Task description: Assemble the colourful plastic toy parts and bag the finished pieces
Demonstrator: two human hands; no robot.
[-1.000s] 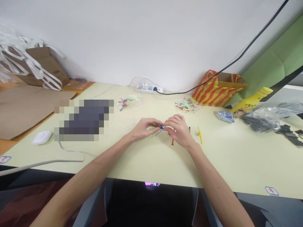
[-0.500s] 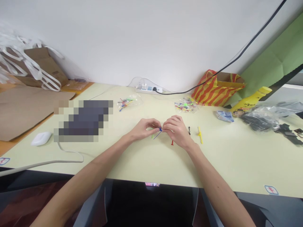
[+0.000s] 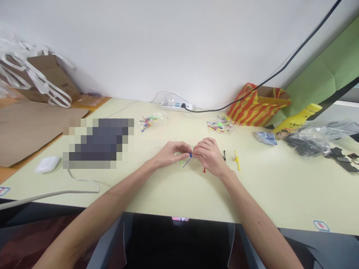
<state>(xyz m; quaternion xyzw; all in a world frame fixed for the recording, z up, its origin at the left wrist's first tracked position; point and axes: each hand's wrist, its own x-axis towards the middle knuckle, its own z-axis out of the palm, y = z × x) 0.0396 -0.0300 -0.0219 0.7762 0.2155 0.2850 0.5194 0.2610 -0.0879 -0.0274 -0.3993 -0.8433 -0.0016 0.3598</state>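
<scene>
Both my hands meet over the middle of the pale yellow table [image 3: 168, 186]. My left hand [image 3: 171, 153] and my right hand [image 3: 210, 155] pinch a small blue cable tie [image 3: 188, 159] between their fingertips; its tail points down to the left. A green tie [image 3: 181, 161] lies under my left hand, mostly hidden. A red tie [image 3: 204, 170] pokes out below my right hand. Just to the right lie a black tie [image 3: 224, 154] and a yellow tie [image 3: 237, 160].
Two clear bags of coloured ties [image 3: 148, 121] [image 3: 220, 125] lie further back. A power strip [image 3: 176, 105], a striped bag [image 3: 256, 106], a yellow bottle [image 3: 297, 119] and dark plastic-wrapped parts [image 3: 308, 144] stand behind and to the right. A white earbud case [image 3: 47, 164] and a cable [image 3: 56, 193] lie at the left.
My hands have drawn slightly closer together on the blue tie; my right hand now covers more of the red tie. Nothing else has moved.
</scene>
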